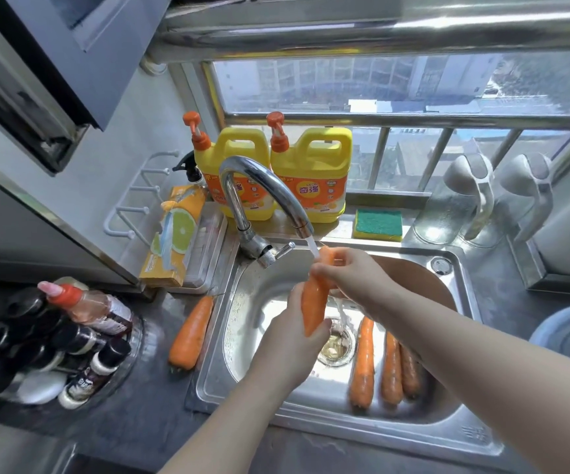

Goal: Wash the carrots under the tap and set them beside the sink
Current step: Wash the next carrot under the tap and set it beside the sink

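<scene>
The worktop (146, 391) runs along the left edge of the sink (208, 378), and the tap (259, 179) pours into the basin. Three carrots (362, 364) lie side by side at the right of the basin. One carrot (191, 333) lies on the worktop just beside the sink's left rim, lengthwise along it.

I hold the carrot in hand (314, 302) steeply tilted, its top end under the stream. My left hand (290, 347) grips its lower end, and my right hand (351, 271) curls round the top. The landing spot lies to the left, so I judge my left hand the nearer one to carry it there.
</scene>
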Motion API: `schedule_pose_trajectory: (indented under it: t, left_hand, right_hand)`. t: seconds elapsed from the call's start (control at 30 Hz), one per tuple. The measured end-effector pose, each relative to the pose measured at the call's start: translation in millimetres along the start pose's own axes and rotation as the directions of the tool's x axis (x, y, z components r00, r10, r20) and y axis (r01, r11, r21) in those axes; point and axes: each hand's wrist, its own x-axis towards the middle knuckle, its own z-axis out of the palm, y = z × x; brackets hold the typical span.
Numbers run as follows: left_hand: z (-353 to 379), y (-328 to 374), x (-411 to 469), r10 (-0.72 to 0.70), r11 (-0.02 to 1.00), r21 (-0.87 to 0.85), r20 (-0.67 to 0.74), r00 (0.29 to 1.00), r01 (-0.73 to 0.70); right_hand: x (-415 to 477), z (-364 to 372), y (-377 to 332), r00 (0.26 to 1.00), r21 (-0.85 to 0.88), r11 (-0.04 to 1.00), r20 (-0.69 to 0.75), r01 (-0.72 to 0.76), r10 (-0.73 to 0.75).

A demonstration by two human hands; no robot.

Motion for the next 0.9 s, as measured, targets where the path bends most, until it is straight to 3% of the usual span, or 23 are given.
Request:
schedule_pose_trajectory:
  t: [0.13, 0.3, 0.4, 0.5, 0.63, 0.8, 0.9]
  left_hand:
    - [2, 5, -2, 0.034, 0.981, 0.193, -0.019, 0.999, -0.030]
    - [0, 3, 1, 0.036, 0.965, 0.263, -0.063, 0.997, -0.018]
    - [0, 4, 0, 0.066, 0.955, 0.294, -0.096, 0.993, -0.035]
    - [1, 3, 0, 0.094, 0.944, 0.323, -0.092, 0.991, -0.059]
    - [0, -3, -1, 0.075, 0.971, 0.235, -0.086, 0.994, -0.053]
    - [-2, 2, -1, 0.063, 0.993, 0.099, -0.056, 0.996, -0.057]
    - [-4, -1, 0, 0.063, 0.997, 0.034, -0.017, 0.998, -0.062]
  right_hand:
    - [1, 3, -5, 0.984, -0.091, 0.995, -0.175, -0.029, 0.012]
    - [-2, 7, -9, 0.996, -0.144, 0.989, -0.076, 0.029, -0.040]
    - [-2, 10, -13, 0.982, -0.259, 0.963, -0.152, 0.072, -0.115]
    - [1, 6, -14, 0.973, -0.230, 0.971, -0.200, 0.071, -0.118]
    - [-2, 8, -8, 0.991, -0.193, 0.979, -0.093, 0.073, -0.092]
    - [7, 5, -10, 0.971, -0.213, 0.975, -0.213, 0.059, -0.105]
    - [12, -1, -10, 0.980, -0.017, 1.000, -0.198, 0.003, -0.007]
